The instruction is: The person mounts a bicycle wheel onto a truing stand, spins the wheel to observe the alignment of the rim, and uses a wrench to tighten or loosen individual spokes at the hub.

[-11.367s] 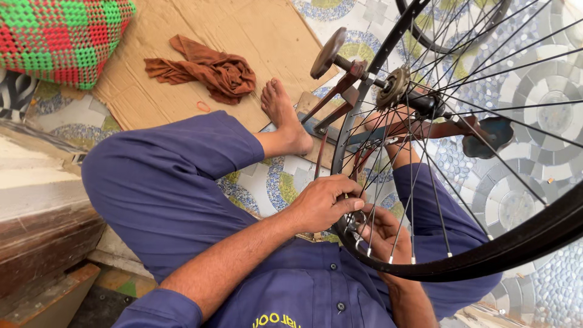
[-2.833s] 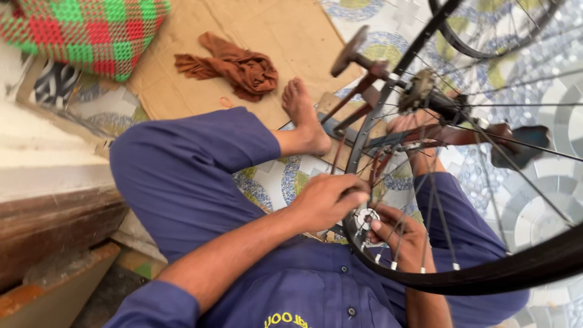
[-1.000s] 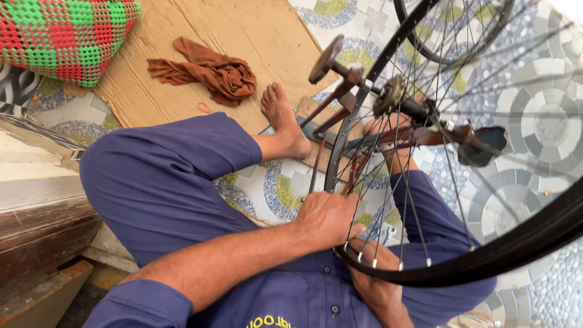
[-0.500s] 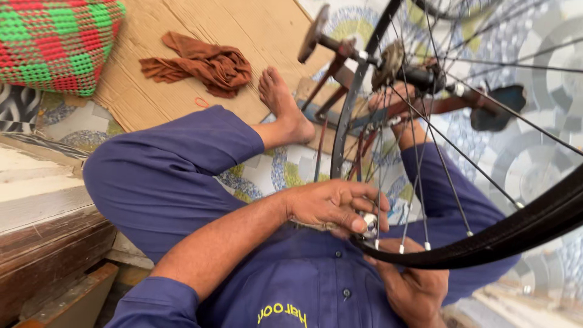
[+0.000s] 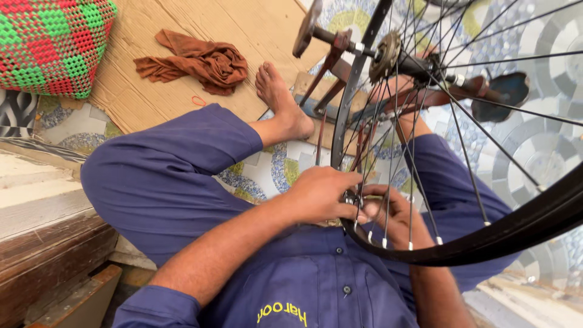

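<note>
Bicycle repair spot, wheel, tiled floor

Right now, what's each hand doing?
Left hand: fingers closed on a small metal tool at the rim.
Right hand: behind the spokes, grip cannot be told.

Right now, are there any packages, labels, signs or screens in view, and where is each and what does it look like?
Yellow lettering: sewn or printed on the chest of the person's dark blue shirt, bottom centre, seen upside down.
Flattened cardboard sheet: plain tan, on the patterned tile floor at top, under a brown rag.
No signs or screens.
</note>
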